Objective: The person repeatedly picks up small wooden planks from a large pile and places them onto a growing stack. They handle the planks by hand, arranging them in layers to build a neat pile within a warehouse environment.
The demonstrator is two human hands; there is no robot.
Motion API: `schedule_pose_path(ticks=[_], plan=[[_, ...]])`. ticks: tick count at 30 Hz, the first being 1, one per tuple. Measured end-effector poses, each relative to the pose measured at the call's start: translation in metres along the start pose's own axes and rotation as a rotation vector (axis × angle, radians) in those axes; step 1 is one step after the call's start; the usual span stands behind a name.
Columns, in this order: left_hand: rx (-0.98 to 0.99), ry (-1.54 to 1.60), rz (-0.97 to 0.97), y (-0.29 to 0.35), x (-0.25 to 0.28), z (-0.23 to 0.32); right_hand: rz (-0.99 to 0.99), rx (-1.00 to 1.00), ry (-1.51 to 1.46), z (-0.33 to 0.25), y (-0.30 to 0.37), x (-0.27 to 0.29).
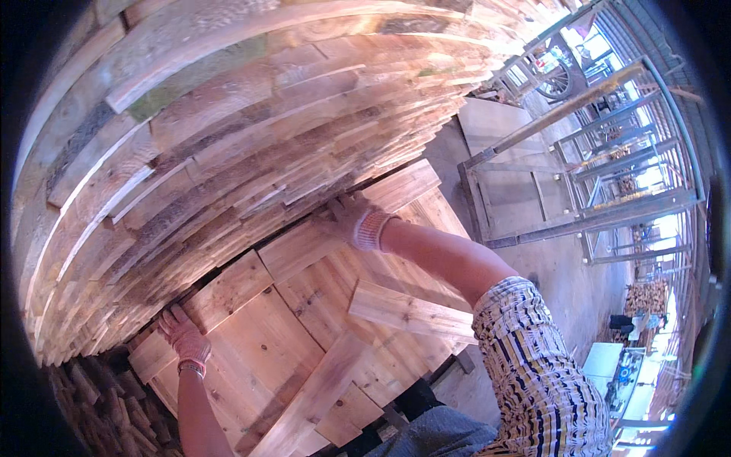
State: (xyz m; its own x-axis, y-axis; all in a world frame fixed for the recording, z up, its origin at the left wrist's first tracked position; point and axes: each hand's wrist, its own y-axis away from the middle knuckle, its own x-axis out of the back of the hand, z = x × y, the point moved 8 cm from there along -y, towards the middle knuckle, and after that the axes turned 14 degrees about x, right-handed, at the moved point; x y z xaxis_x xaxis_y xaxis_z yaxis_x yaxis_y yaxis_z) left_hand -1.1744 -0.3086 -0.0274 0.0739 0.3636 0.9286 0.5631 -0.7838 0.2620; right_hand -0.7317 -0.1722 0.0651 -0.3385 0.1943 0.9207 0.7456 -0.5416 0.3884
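Observation:
Pale wooden boards lie side by side before me as a broad panel (263, 335), with a row of planks along its far edge. My left hand (184, 337), in a knit glove, rests on the left plank (228, 288) with its fingers stretched toward the far edge. Farther right, my right hand (356, 217), also gloved, presses over the middle plank (301, 245); its fingers look spread but slightly blurred. A right-hand plank (407, 186) continues the row. Two loose boards lie across the panel: a short one (411, 312) and a longer one (316, 388) nearer me.
A tall stack of rough planks (228, 145) rises right behind the panel's far edge. Dark wood pieces (106, 404) lie at the lower left. On the right stands a metal-framed rack (563, 221); a wheel (554, 72) shows beyond it.

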Motion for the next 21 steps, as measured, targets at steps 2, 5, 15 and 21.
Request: schedule_pose_path(ticks=[2,5,15,21], plan=[[0.007,-0.033,-0.032,0.001,-0.001,-0.003,0.009,-0.090,-0.010,-0.009,-0.001,-0.001],[0.022,-0.016,-0.099,0.012,0.024,0.006,-0.018,-0.219,-0.096,-0.016,0.000,-0.018],[-0.185,0.373,-0.493,0.219,0.050,0.014,0.000,-0.546,-0.565,-0.113,0.231,-0.034],[-0.340,0.174,-0.224,0.338,0.008,0.018,-0.308,-0.740,-0.445,-0.153,0.312,-0.099]])
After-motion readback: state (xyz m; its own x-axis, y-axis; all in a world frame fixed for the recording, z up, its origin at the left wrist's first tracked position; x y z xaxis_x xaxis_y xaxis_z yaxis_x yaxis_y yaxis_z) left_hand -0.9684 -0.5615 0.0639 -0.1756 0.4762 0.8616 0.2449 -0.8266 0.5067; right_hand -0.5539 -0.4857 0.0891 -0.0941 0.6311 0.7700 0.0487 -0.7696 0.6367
